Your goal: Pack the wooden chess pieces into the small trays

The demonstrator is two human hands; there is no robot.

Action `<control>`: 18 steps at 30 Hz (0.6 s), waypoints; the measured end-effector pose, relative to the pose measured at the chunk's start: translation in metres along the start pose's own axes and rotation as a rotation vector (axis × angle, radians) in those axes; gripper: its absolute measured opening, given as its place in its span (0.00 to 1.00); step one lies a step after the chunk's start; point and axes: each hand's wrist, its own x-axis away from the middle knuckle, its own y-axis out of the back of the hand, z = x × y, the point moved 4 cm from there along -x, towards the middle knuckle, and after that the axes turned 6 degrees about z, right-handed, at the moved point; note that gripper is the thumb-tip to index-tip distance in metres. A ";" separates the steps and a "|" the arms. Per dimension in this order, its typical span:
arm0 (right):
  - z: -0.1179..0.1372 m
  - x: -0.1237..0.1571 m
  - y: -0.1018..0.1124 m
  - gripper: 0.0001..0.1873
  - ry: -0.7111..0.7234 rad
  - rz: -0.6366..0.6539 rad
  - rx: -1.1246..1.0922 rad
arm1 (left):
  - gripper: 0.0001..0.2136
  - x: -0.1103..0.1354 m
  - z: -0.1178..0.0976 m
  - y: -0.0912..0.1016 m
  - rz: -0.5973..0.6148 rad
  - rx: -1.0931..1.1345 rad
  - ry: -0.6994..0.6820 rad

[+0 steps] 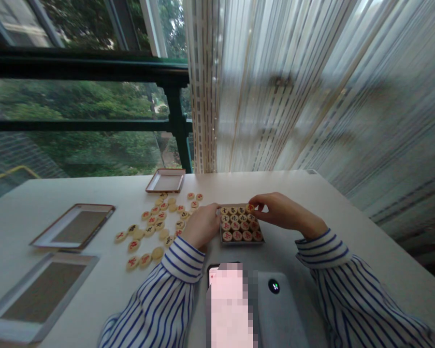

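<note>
A small square tray (261, 239) on the white table holds rows of round wooden game discs with red and black characters. My right hand (281, 211) reaches over the tray's far right corner, its fingertips pinched on one disc (250, 208) there. At the tray's left edge rests my left hand (202, 225), fingers curled against the rim; whether it holds a disc is hidden. Loose discs (155, 227) lie scattered to the left of that hand. Both sleeves are blue and white striped.
An empty shallow lid (166, 181) lies at the back. Two flat framed boards (74, 226) (39, 295) lie at the left. A grey box (281, 309) and a phone sit near the front edge. Curtains hang beyond the table, with a window on the left.
</note>
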 end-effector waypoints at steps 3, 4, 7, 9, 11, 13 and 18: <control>-0.004 0.000 -0.003 0.11 -0.010 0.030 0.001 | 0.16 0.001 -0.001 0.000 0.008 -0.003 0.002; -0.005 0.000 -0.004 0.11 -0.010 0.034 0.005 | 0.16 0.001 -0.001 0.000 0.010 -0.010 0.006; -0.008 -0.001 -0.005 0.11 -0.001 0.028 0.023 | 0.16 0.001 -0.001 -0.001 0.016 -0.029 0.008; -0.009 -0.001 -0.006 0.12 0.004 0.024 0.033 | 0.16 0.001 -0.001 -0.002 0.024 -0.030 0.006; -0.009 -0.002 -0.008 0.12 0.007 0.027 0.038 | 0.16 0.001 -0.001 -0.003 0.029 -0.023 0.001; -0.010 -0.003 -0.010 0.12 0.011 0.040 0.037 | 0.16 0.002 -0.001 -0.003 0.028 -0.017 0.004; -0.014 -0.004 -0.015 0.13 0.005 0.072 0.029 | 0.16 0.001 0.000 -0.003 0.031 -0.004 0.017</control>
